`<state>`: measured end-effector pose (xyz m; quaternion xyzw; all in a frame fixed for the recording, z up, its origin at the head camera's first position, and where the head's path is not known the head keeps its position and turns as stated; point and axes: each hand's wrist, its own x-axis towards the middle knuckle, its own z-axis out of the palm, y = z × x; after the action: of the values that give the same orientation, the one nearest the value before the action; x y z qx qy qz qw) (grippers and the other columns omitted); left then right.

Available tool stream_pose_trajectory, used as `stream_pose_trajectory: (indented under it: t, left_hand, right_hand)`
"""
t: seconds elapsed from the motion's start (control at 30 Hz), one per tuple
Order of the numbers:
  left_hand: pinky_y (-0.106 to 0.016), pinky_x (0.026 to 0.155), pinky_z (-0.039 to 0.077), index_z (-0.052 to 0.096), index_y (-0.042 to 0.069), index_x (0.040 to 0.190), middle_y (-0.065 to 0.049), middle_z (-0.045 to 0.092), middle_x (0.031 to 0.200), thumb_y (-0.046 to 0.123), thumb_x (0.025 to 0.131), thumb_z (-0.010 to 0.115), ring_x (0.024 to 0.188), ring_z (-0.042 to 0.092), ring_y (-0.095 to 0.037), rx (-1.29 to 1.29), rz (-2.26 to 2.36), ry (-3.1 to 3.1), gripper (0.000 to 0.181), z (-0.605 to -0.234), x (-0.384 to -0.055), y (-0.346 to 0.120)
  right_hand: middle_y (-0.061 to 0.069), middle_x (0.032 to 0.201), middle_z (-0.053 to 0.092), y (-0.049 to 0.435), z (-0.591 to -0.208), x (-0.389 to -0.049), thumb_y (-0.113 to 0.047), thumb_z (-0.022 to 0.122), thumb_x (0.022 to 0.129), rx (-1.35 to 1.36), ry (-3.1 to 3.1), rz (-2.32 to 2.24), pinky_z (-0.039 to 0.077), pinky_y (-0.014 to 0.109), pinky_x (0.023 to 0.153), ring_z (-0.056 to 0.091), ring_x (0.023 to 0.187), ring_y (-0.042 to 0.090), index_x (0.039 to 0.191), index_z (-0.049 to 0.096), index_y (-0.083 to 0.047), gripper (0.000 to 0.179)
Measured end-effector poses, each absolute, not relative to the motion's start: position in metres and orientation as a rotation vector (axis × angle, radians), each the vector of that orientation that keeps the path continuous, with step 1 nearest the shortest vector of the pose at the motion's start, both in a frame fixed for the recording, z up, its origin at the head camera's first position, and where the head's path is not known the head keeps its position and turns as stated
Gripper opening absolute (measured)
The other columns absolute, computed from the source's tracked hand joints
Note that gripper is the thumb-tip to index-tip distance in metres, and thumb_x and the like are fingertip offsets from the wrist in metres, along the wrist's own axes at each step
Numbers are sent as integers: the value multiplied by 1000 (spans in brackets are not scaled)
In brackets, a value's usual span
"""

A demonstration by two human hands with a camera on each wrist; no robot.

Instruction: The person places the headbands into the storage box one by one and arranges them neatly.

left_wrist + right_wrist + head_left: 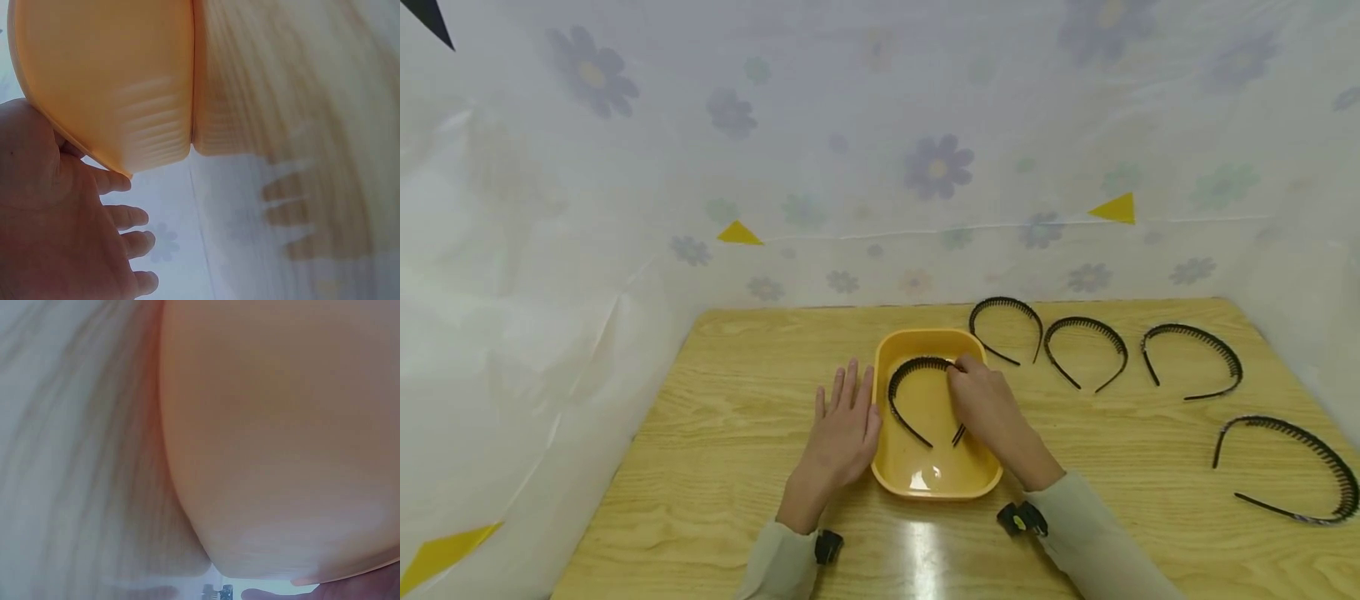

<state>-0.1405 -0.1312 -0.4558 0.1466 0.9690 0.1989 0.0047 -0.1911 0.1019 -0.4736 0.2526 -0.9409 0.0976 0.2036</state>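
A yellow plastic tray (pixel 891 475) stands on the table, and a black toothed headband (pixel 904 377) lies in it with its curve to the back. My right hand (pixel 988 400) reaches over the tray's right rim and grips the headband's right side, hiding part of it. Two thin dark tips show close together below that hand. Along the left rim rests my left hand (pixel 842 437), its fingers stretched forward. In the left wrist view, the left hand (pixel 69 219) touches the tray's rim with fingers spread. Only a sliver of the right hand (pixel 356 589) shows in the right wrist view.
Several more black headbands lie apart to the right: one behind the tray's corner (pixel 1006 302), one beside it (pixel 1086 322), one farther right (pixel 1221 350) and one nearer the right edge (pixel 1326 467). A flowered plastic sheet (pixel 880 167) hangs behind the wooden table (pixel 715 467).
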Motion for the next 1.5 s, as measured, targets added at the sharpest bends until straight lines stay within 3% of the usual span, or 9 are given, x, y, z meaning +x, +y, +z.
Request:
stream_pose_trajectory:
  t: [0.37,0.7,1.03,1.17,1.4,1.5]
  left_hand:
    - [-64,121,5,19,6,165,-19,6,170,29,112,28,156,6,-40,476,610,3036,58,-458,-141,-129]
    - [-65,121,4,19,6,165,-18,6,171,29,113,28,156,5,-40,477,600,3031,57,-455,-141,-126]
    - [-64,121,3,18,7,165,-18,5,171,30,112,26,156,4,-39,469,586,3033,58,-456,-141,-127]
    - [-65,121,3,17,7,165,-19,6,171,30,112,27,156,4,-39,460,600,3029,58,-457,-141,-128]
    - [-65,121,3,18,7,165,-19,6,170,28,113,28,156,5,-42,442,628,3030,58,-458,-139,-129]
    - [-65,121,3,18,7,165,-19,6,170,28,113,29,156,5,-42,437,631,3029,58,-457,-139,-129]
  right_hand:
    - [22,100,66,106,-477,-191,5,65,94,681,-2648,390,56,39,56,66,79,31,104,73,7,13]
    - [23,114,68,109,-476,-191,-4,71,94,639,-2605,576,59,49,77,69,95,37,117,73,5,24]
    - [22,117,67,115,-459,-187,-2,74,91,641,-2546,750,56,50,90,65,108,38,117,74,5,27]
    - [21,122,66,121,-449,-186,-3,74,91,614,-2562,745,56,49,91,63,113,37,121,73,3,30]
    - [21,127,64,137,-442,-187,-3,74,92,552,-2555,813,57,47,79,64,109,37,124,72,2,33]
    - [22,127,63,144,-440,-187,-3,73,92,524,-2542,842,57,49,79,64,108,39,124,72,3,32]
